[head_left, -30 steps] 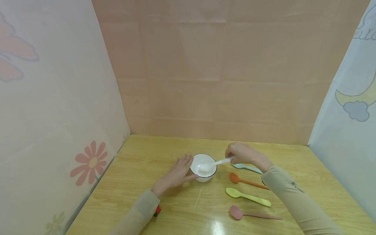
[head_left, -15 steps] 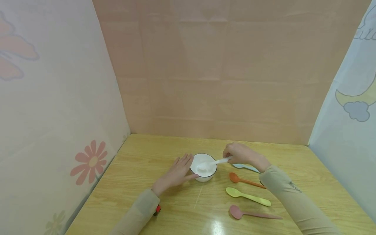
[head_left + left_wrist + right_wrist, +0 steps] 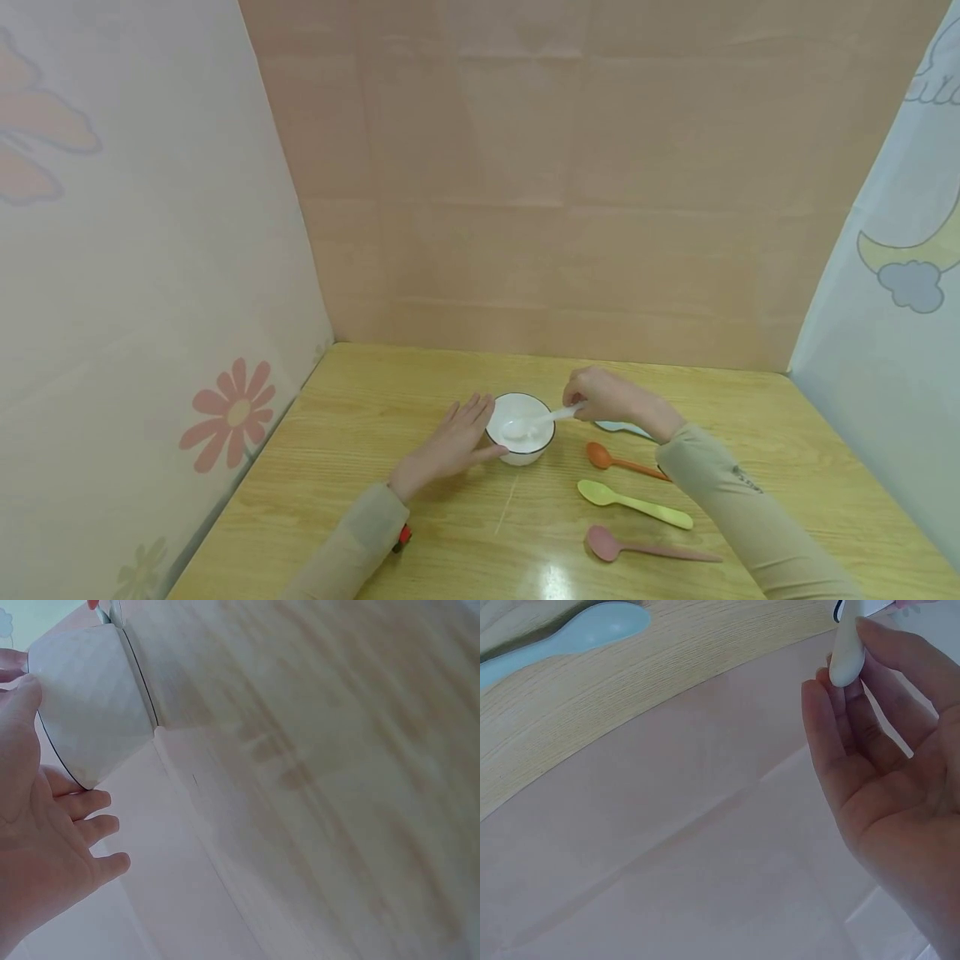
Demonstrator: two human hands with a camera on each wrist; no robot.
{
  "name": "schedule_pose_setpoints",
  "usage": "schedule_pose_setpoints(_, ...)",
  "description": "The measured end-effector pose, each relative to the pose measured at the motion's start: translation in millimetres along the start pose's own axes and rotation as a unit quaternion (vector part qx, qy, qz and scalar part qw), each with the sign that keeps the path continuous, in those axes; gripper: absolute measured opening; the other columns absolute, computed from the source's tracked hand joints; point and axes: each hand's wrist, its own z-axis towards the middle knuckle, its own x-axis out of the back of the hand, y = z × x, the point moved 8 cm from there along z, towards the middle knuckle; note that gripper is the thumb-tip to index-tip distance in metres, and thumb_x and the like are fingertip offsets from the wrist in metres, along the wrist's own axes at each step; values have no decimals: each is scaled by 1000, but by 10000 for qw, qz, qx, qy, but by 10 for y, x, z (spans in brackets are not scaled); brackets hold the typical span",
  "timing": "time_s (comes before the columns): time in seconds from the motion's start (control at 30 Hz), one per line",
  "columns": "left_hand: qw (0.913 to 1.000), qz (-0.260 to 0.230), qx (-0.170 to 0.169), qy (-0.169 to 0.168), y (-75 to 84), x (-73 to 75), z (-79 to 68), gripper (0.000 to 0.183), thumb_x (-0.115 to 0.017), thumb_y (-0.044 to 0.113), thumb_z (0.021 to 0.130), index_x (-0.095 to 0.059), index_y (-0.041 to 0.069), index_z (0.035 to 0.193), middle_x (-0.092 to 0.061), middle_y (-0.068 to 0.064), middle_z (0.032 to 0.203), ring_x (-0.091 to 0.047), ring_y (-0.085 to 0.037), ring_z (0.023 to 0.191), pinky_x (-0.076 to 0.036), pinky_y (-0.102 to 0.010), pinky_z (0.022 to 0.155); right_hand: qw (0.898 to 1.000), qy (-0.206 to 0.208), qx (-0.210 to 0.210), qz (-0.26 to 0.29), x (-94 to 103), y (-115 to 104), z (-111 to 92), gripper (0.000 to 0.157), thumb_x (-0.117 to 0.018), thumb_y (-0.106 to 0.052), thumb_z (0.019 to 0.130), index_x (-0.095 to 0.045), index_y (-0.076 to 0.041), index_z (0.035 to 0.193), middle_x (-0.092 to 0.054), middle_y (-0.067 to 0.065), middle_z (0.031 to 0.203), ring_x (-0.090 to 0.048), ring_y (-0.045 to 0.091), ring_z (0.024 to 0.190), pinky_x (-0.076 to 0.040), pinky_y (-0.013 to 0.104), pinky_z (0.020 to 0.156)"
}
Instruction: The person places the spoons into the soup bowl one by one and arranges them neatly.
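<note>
One white bowl (image 3: 525, 458) is set on the bench (image 3: 390, 392), and the head of a white spoon (image 3: 562, 413) is held inside it. The spoon's handle is pinched between thumb and fingers by the right hand (image 3: 613, 396). The bowl's left side is touched by the left hand (image 3: 450, 442), its fingers extended and its thumb laid at the near rim. Over the last second, the right hand has been shifted slightly left and the spoon's head has been carried left within the bowl, while the bowl has been kept in place. The spoon thus seems to be worked about inside a steadied bowl. To the right, from far to near, the light blue spoon (image 3: 621, 428), orange spoon (image 3: 598, 455), yellow spoon (image 3: 598, 492) and pink spoon (image 3: 603, 543) are left untouched.
</note>
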Motion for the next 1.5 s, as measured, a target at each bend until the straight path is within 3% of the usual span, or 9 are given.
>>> schedule_pose_setpoints(0.53, 10000, -37, 47, -30, 13, 5, -11, 86, -55, 54, 97, -25, -2, 155, -27, -19, 163, -22, -38, 153, -21, -61, 121, 9998, 65, 167, 2, 3, -26, -26, 11, -78, 0, 77, -73, -5, 85, -66, 3, 82, -57, 10, 74, -49, 20, 66)
schedule_pose_setpoints(0.9, 10000, -19, 62, -27, 0, -1, -6, 86, -53, 55, 97, -26, -2, 155, -27, -20, 163, -22, -38, 153, -21, -61, 121, 9998, 177, 11, 54, 67, 20, -120, 12, -79, -1, 78, -73, -6, 87, -67, 2, 83, -58, 14, 76, -50, 23, 68)
schedule_pose_setpoints(1.5, 10000, -59, 54, -47, -13, -16, 1, 87, -54, 55, 97, -25, -4, 155, -26, -20, 163, -21, -38, 153, -20, -61, 122, 9975, 484, -185, 475, 136, 250, -299, 15, -79, -4, 80, -72, -5, 93, -69, 7, 91, -60, 17, 79, -51, 27, 70)
